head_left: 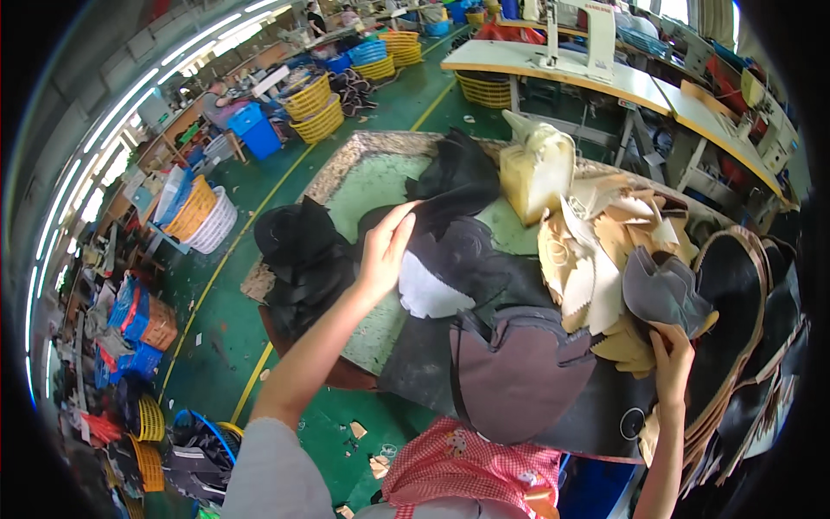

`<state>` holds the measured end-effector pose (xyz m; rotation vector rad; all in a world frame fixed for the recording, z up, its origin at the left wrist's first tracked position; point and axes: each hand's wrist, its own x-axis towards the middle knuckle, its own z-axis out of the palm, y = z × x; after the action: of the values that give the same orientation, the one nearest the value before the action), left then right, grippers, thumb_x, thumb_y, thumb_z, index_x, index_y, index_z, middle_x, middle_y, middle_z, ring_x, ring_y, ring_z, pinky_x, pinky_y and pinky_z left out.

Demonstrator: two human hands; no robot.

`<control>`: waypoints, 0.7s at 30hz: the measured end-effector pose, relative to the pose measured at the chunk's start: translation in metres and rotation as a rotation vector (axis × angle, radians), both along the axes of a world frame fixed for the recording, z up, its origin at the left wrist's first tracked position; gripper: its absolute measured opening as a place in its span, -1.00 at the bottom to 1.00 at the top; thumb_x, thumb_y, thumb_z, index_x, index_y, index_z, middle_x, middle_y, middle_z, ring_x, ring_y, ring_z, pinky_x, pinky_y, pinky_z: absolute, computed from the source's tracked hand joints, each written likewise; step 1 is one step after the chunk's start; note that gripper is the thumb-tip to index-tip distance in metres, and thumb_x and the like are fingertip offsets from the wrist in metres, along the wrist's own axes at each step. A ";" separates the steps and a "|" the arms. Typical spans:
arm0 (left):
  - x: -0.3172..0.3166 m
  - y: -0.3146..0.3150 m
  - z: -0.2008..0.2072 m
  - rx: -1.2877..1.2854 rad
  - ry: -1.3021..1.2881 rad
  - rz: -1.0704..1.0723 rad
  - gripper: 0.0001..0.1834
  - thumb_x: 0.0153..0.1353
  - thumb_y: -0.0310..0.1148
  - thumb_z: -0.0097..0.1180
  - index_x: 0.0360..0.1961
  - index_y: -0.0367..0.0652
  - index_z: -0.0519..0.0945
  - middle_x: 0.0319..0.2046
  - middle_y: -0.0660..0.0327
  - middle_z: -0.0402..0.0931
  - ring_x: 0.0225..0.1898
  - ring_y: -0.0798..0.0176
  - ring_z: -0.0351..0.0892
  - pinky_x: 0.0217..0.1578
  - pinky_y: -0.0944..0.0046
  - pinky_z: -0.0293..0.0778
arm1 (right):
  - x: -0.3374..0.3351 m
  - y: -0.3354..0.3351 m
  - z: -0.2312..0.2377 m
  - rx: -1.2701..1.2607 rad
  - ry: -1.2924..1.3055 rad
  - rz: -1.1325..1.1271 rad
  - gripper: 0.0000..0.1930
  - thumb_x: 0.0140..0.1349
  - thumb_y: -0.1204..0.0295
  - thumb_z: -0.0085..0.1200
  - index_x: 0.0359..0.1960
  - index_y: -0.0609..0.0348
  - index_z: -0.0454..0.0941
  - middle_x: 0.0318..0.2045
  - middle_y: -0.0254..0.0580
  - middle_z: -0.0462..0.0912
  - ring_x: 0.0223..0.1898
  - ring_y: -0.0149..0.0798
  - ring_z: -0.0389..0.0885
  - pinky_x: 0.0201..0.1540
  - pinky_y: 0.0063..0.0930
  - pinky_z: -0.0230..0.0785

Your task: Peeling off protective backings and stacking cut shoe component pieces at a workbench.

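My left hand (385, 251) is stretched out over a heap of black material pieces (462, 177), its fingers straight and touching the edge of one. Beneath it lies a pale grey-white cut piece (432, 287) with a toothed edge. At the right, my right hand (673, 362) pinches the lower edge of a curved stack of dark grey cut pieces (664, 292). Between my arms, at the near table edge, sits a stack of brownish-grey shaped pieces (519, 372). More black pieces (303, 251) are bunched at the left.
Cream and tan scraps (596, 251) spread beside a yellowish foam-like block (536, 169) on the worktable (372, 177). Large black layered sheets (731, 303) hang at the right. Beyond stand a sewing-machine table (553, 60), yellow baskets (320, 117) and a blue bin (255, 131).
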<state>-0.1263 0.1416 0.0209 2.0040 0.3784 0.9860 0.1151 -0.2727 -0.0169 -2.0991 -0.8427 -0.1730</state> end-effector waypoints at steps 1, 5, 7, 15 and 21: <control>0.001 -0.027 0.022 0.040 0.089 0.065 -0.62 0.52 -0.32 -0.12 0.14 -0.39 0.51 -0.01 0.10 0.62 0.05 0.34 0.54 0.11 0.34 0.40 | 0.000 -0.006 0.000 0.031 0.088 -0.059 -0.87 0.19 0.66 0.18 -0.22 0.30 0.64 -0.48 -0.30 0.53 -0.45 -0.43 0.43 -0.32 -0.56 0.32; -0.020 -0.130 0.038 0.664 0.054 -0.359 -0.63 0.22 -0.52 0.12 0.07 -0.16 0.61 0.01 0.04 0.65 -0.06 0.02 0.72 -0.11 0.14 0.69 | 0.005 -0.005 0.002 0.097 0.188 -0.111 -0.94 0.23 0.63 0.19 -0.28 0.26 0.59 -0.50 -0.45 0.48 -0.44 -0.56 0.36 -0.36 -0.65 0.25; -0.035 -0.173 -0.015 0.680 0.177 -0.569 -0.66 0.25 -0.46 0.10 0.06 -0.17 0.61 0.05 0.08 0.62 0.09 0.09 0.64 0.06 0.14 0.63 | -0.008 0.007 0.020 0.165 0.146 -0.107 -0.97 0.23 0.61 0.19 -0.32 0.27 0.59 -0.49 -0.41 0.52 -0.41 -0.54 0.41 -0.31 -0.62 0.29; -0.007 -0.205 -0.005 -0.212 0.297 -0.632 -0.89 0.39 -0.46 0.01 -0.30 -0.27 0.47 -0.46 0.05 0.46 -0.36 -0.07 0.51 -0.32 0.08 0.41 | -0.123 0.040 0.053 0.130 0.600 0.363 -0.91 0.19 0.58 0.28 -0.27 0.30 0.70 -0.36 -0.21 0.70 -0.35 -0.45 0.62 -0.26 -0.57 0.46; 0.003 -0.220 -0.005 -0.077 0.287 -0.513 -0.92 0.32 -0.49 0.11 -0.30 -0.27 0.50 -0.46 0.00 0.46 -0.43 -0.11 0.53 -0.44 0.06 0.39 | -0.134 0.029 0.055 0.134 0.405 0.396 -0.78 0.19 0.63 0.20 -0.12 0.27 0.71 -0.26 -0.10 0.73 -0.27 -0.23 0.67 -0.14 -0.42 0.52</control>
<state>-0.1238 -0.0783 0.0161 2.0281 0.0414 0.3628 -0.0190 -0.2436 0.0377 -1.7184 -0.9441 0.3839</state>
